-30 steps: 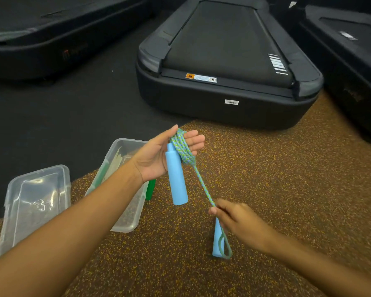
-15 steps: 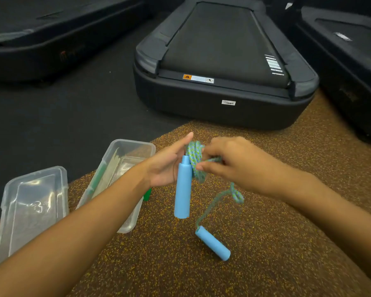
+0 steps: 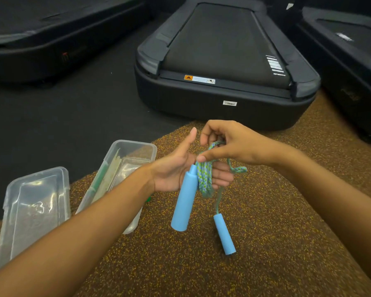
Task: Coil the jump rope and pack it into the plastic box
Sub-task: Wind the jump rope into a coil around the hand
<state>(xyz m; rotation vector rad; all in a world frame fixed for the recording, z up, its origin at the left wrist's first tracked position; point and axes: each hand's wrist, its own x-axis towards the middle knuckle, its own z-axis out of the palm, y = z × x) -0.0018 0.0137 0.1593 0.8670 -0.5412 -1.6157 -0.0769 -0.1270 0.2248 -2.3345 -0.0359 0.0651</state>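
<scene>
The jump rope's blue-green cord is wound in several loops around the fingers of my left hand, whose thumb points up. One light-blue handle hangs from that coil below my palm. My right hand is just above the coil and pinches a strand of the cord. The second blue handle dangles on a short free length, its tip near the floor. The clear plastic box stands open on the floor to the left of my left wrist.
The box's clear lid lies at the far left. Something green and pale sits inside the box. A black treadmill stands ahead, with others left and right. The floor below is brown speckled rubber; black mat lies further left.
My right hand rose from low near the hanging handle to the coil on my left hand, laying on another loop. The free cord got shorter and the second handle now hangs closer.
</scene>
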